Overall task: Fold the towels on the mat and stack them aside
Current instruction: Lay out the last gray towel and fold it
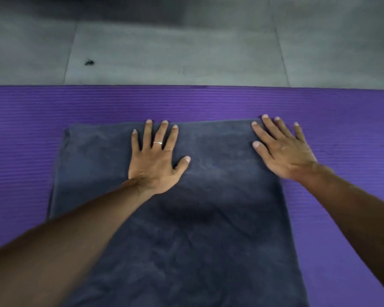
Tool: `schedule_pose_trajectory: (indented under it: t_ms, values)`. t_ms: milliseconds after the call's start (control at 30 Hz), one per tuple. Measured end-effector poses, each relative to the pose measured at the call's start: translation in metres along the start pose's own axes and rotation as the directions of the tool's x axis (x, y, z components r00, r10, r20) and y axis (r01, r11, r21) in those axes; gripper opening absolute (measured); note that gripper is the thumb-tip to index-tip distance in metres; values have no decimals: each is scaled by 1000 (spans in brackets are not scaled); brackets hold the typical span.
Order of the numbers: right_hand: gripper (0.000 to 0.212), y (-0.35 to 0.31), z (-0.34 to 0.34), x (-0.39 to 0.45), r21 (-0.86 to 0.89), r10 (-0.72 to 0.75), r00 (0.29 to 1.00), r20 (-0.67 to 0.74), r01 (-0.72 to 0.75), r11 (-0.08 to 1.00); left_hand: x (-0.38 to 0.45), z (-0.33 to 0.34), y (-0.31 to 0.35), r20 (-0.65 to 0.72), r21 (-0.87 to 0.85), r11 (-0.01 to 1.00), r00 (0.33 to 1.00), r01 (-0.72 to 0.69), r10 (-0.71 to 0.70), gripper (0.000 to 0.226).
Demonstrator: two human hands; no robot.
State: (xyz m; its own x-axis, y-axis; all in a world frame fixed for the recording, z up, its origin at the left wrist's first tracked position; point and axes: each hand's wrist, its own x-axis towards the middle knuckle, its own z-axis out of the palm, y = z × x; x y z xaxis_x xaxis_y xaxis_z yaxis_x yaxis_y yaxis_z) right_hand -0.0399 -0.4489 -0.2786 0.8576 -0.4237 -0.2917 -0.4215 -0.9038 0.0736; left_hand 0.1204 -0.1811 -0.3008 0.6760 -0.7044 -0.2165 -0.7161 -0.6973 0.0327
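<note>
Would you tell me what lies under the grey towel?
The purple mat shows around the grey towel and evidently runs beneath it. Whatever else lies underneath is covered by the cloth.

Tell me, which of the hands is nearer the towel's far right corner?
Right. The right hand lies on that corner of the towel, fingertips at its edge; the left hand rests flat nearer the middle.

The towel (208, 218) is soft, matt dark grey cloth with a faint nap. The mat (31, 129) looks like matt purple foam, finely ribbed. The floor (175, 52) is smooth grey tile.
</note>
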Motion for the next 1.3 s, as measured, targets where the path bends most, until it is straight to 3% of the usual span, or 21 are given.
schedule_pose_trajectory:
  t_ms: [67, 133, 233, 367, 500, 567, 633, 700, 767, 933, 1033, 1133, 1200, 1300]
  values:
    - [62, 29, -6, -1, 79, 108, 993, -39, -105, 991, 2, -6, 1, 43, -7, 1000, 999, 9, -9, 87]
    - [56, 49, -13, -7, 124, 61, 994, -88, -50, 991, 6, -20, 5, 102, -20, 999, 994, 49, -46, 83]
    - [61, 61, -16, -24, 152, -113, 992, -61, 121, 981, -5, -44, 44, -42, -26, 999, 998, 35, -36, 65]
    - [64, 61, -13, -40, 172, -178, 983, -43, 183, 968, -70, -37, 154, -193, -283, 956, 981, -73, 17, 39]
    - [64, 57, -3, -44, 195, -229, 969, -89, 243, 950, -114, -15, 239, -83, -549, 806, 945, 222, -317, 35]
    - [64, 56, -1, -46, 202, -264, 960, -95, 279, 939, -125, -8, 266, -33, -531, 783, 916, 323, -401, 49]
    - [65, 56, -1, -48, 204, -292, 953, -81, 302, 931, -131, -4, 281, 39, -424, 828, 921, 367, -389, 62]
    - [65, 56, -2, -50, 207, -299, 952, -62, 305, 930, -132, -4, 286, 96, -342, 866, 931, 364, -353, 66]
    - [66, 55, -3, -52, 218, -296, 954, -49, 300, 929, -132, -6, 285, 88, -380, 853, 932, 357, -351, 53]
    - [70, 48, -9, -53, 214, -309, 951, -17, 305, 928, -137, -22, 266, 183, -561, 667, 859, 490, -478, 11]
    - [65, 36, -11, -52, 221, -313, 949, -31, 312, 924, -142, -26, 246, 255, -630, 535, 801, 563, -542, 11]
    - [39, 17, -15, -45, 238, -316, 947, -60, 321, 917, -148, -30, 222, 283, -695, 434, 773, 573, -568, 9]
    - [26, 1, -23, -40, 248, -334, 939, -84, 344, 905, -155, -34, 205, 242, -692, 447, 765, 567, -597, 7]
    - [18, -28, -42, -29, 246, -382, 911, -153, 410, 878, -174, -35, 177, 89, -598, 606, 795, 524, -600, 11]
